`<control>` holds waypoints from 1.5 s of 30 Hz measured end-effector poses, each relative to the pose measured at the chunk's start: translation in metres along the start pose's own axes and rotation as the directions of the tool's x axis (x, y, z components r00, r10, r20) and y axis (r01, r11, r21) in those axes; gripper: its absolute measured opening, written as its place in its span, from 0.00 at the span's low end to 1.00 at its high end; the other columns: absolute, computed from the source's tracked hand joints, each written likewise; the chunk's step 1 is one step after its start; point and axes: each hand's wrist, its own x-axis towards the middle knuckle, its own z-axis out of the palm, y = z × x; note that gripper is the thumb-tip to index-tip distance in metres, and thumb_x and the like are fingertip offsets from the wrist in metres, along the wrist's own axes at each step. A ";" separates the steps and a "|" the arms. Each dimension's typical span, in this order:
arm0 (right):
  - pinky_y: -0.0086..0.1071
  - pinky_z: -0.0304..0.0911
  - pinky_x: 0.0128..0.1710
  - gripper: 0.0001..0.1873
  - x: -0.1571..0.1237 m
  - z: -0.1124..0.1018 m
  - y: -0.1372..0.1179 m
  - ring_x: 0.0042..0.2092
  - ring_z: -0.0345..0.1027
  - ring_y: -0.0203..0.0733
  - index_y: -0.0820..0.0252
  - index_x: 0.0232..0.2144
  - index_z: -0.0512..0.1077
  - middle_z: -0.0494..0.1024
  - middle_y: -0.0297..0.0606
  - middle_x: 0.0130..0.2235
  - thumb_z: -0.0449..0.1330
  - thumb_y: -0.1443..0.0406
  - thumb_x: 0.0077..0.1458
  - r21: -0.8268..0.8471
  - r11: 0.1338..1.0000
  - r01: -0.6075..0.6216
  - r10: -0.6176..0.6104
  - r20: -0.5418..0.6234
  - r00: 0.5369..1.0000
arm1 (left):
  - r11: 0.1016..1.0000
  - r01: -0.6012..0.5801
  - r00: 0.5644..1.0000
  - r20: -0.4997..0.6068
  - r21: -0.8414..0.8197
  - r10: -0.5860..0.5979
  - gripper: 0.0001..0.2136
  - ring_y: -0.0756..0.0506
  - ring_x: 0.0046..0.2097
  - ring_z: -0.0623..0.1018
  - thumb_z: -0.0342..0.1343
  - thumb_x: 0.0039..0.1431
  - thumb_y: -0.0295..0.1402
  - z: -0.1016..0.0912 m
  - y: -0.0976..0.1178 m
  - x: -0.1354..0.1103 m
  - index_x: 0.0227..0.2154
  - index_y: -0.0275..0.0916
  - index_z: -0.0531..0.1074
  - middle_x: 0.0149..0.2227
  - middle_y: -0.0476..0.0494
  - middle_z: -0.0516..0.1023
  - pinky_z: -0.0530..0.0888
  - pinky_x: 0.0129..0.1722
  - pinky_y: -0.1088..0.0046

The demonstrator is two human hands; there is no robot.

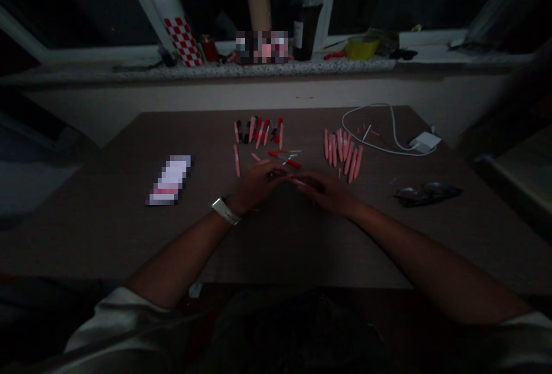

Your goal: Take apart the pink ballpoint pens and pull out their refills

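My left hand (pixel 259 184), with a pale-banded watch (pixel 225 210) on its wrist, is closed in a pinch at the middle of the table. Facing it, my right hand (pixel 330 191) is closed too. Between their fingertips runs a slim pinkish pen part (pixel 297 181); the dim light hides its exact shape. Just beyond the fingers lie a red-and-black pen (pixel 287 159) and a thin red-ended refill (pixel 284 151). A pink pen barrel (pixel 237 161) lies beyond my left hand. Several pink barrels (pixel 342 147) are lined up beyond my right hand.
Several red, pink and black pens (pixel 261 132) lie at the back. A phone (pixel 170 180) rests at the left. To the right are glasses (pixel 426 193) and a white charger (pixel 425 142) with its cable. Bottles and a yellow tape roll (pixel 361 48) stand on the sill.
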 end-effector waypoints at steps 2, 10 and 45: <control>0.30 0.60 0.30 0.18 0.000 0.002 0.000 0.30 0.68 0.36 0.48 0.54 0.72 0.80 0.34 0.39 0.56 0.57 0.64 0.001 1.000 -0.008 0.008 0.014 1.000 | 1.000 -0.015 1.000 0.023 -0.018 0.015 0.10 0.48 0.37 0.78 0.61 0.61 0.40 0.000 0.000 0.000 0.38 0.38 0.77 0.35 0.48 0.79 0.73 0.39 0.72; 0.26 0.56 0.21 0.15 0.002 0.010 0.011 0.22 0.61 0.30 0.54 0.48 0.70 0.74 0.31 0.32 0.56 0.54 0.64 0.287 0.954 -0.091 0.113 -0.058 0.992 | 0.970 0.173 0.971 -0.133 -0.173 -0.197 0.13 0.49 0.33 0.77 0.54 0.66 0.41 -0.005 0.000 0.003 0.36 0.36 0.76 0.33 0.46 0.80 0.72 0.35 0.75; 0.22 0.48 0.16 0.18 0.010 0.005 0.025 0.19 0.54 0.27 0.54 0.40 0.69 0.69 0.26 0.27 0.65 0.52 0.52 0.500 0.861 -0.089 0.329 -0.416 0.848 | 0.998 0.040 0.842 0.540 -0.057 -0.003 0.10 0.46 0.45 0.78 0.57 0.57 0.25 -0.064 -0.041 0.013 0.40 0.41 0.79 0.45 0.45 0.80 0.71 0.44 0.72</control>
